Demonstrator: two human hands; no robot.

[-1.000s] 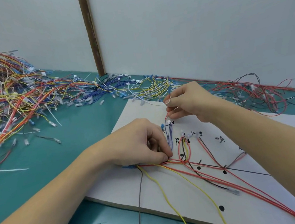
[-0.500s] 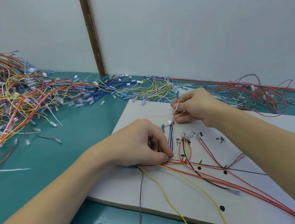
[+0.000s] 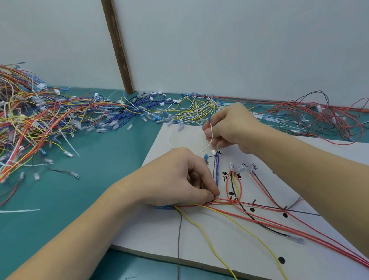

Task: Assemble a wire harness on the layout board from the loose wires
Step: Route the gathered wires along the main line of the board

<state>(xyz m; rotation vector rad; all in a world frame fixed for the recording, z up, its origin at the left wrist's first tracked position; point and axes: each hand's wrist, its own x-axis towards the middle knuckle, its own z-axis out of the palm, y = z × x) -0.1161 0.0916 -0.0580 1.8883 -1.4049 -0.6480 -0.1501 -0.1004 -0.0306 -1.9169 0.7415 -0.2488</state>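
Wire harness half laid on the white layout board (image 3: 214,236), teal bench (image 3: 85,175).

Big heap of loose wires (image 3: 14,123) sprawls far left, along the wall; a red tangle (image 3: 329,117) lies right of the board. On the board, red, yellow and black harness wires (image 3: 252,210) fan toward the near edge. Left hand (image 3: 179,180), fingers curled, pins that bundle at its junction. Right hand (image 3: 230,127) pinches a thin white wire (image 3: 211,136) looping above the board's far edge.
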